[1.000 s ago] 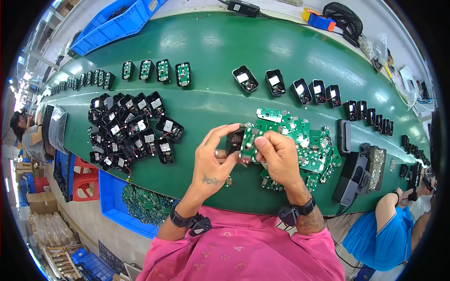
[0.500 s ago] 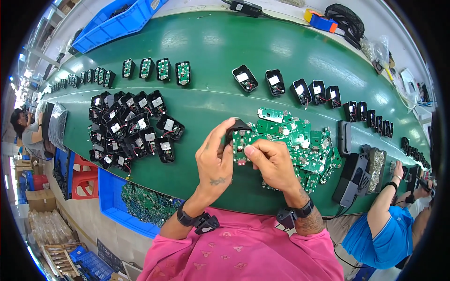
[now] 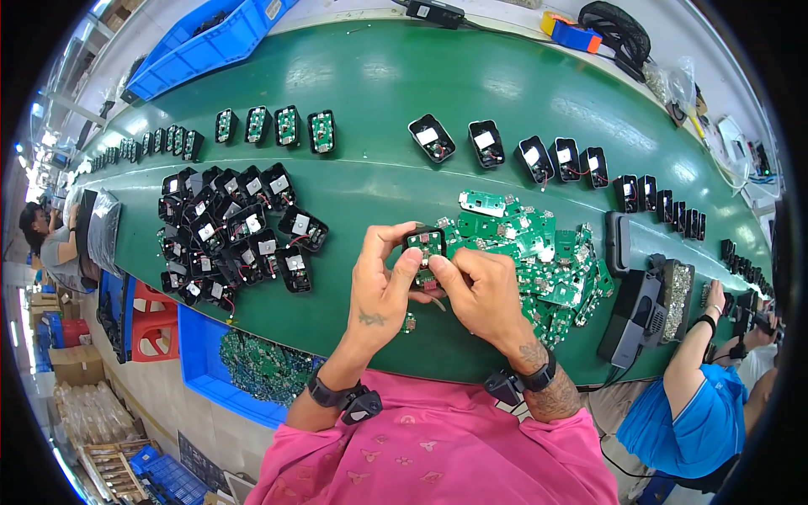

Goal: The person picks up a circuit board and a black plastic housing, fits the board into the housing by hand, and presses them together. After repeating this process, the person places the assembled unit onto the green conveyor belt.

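Observation:
In front of me, a small black plastic housing is cradled in my left hand, whose fingers wrap its far and left sides while the thumb rests on top. A green circuit board sits at the opening of that housing. My right hand is closed at its right side, thumb pressed on the board's near part. Just beyond lies a heap of green circuit boards. To the left is a pile of black housings with white parts and red wires inside.
Housings with boards line the far left; open housings line the far right. A blue bin stands at the back. Boards fill a blue crate below the table edge. A dark grey device and a co-worker are at right.
The board, which stuck out of the housing toward me, now lies further into it. My left thumb has come onto the board, and the housing has tilted to face upward.

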`<move>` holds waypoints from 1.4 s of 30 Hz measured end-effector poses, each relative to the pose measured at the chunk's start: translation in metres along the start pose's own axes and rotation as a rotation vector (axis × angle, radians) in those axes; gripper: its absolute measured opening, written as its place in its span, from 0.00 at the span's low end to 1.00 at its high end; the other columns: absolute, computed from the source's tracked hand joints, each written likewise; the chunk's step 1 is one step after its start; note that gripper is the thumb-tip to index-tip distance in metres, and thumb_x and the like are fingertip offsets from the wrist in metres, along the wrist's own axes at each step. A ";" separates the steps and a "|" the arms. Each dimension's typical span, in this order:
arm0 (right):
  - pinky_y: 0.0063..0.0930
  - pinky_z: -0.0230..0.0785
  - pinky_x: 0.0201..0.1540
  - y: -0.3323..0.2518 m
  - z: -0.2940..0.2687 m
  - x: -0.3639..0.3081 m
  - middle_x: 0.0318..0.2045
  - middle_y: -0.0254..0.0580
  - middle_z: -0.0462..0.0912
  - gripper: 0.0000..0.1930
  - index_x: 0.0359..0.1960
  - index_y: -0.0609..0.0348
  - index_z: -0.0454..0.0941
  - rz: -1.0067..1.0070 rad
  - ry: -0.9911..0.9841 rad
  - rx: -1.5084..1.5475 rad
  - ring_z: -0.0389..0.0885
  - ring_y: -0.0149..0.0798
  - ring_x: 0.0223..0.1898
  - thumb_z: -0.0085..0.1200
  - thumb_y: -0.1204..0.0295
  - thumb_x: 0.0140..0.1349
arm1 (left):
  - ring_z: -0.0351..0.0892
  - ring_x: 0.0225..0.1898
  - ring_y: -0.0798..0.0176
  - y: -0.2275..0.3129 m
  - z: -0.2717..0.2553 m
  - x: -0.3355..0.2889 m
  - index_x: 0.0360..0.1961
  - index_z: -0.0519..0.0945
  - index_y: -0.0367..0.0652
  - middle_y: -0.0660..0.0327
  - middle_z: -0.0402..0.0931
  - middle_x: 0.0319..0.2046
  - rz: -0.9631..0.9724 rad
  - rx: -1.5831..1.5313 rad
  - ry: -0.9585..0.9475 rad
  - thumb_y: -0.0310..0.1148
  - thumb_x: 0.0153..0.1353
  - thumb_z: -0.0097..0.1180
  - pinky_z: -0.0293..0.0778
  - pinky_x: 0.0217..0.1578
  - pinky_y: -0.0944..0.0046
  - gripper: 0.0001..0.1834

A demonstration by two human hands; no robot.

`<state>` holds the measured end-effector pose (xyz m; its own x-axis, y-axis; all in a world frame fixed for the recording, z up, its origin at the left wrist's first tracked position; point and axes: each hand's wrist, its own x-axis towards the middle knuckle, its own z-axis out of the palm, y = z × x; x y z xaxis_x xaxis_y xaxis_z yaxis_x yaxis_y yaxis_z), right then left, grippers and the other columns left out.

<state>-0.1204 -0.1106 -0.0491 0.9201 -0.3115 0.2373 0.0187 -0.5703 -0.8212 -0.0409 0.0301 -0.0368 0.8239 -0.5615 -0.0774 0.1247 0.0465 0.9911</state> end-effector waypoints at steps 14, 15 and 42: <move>0.33 0.74 0.37 -0.017 0.011 -0.001 0.36 0.48 0.80 0.19 0.63 0.59 0.68 0.167 -0.011 0.341 0.81 0.40 0.32 0.46 0.72 0.71 | 0.83 0.27 0.64 -0.003 0.009 -0.005 0.53 0.66 0.32 0.48 0.79 0.41 0.097 0.270 0.026 0.33 0.73 0.43 0.79 0.22 0.67 0.15; 0.36 0.75 0.38 -0.015 0.015 -0.002 0.38 0.52 0.81 0.17 0.61 0.60 0.69 0.120 0.074 0.373 0.83 0.47 0.33 0.46 0.73 0.71 | 0.81 0.34 0.65 -0.005 0.011 -0.008 0.53 0.68 0.33 0.51 0.78 0.42 0.111 0.280 0.050 0.31 0.73 0.45 0.77 0.33 0.66 0.14; 0.45 0.76 0.33 -0.028 0.050 -0.017 0.39 0.53 0.74 0.14 0.44 0.64 0.74 -0.265 -0.623 -0.218 0.82 0.53 0.35 0.55 0.78 0.54 | 0.80 0.45 0.34 0.016 -0.061 0.184 0.55 0.66 0.36 0.38 0.80 0.41 0.137 1.383 0.153 0.33 0.67 0.47 0.75 0.44 0.38 0.18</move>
<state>-0.1174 -0.0509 -0.0560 0.9491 0.3144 0.0202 0.2542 -0.7262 -0.6388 0.1458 -0.0221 -0.0417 0.8478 -0.5197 0.1057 -0.5264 -0.8002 0.2874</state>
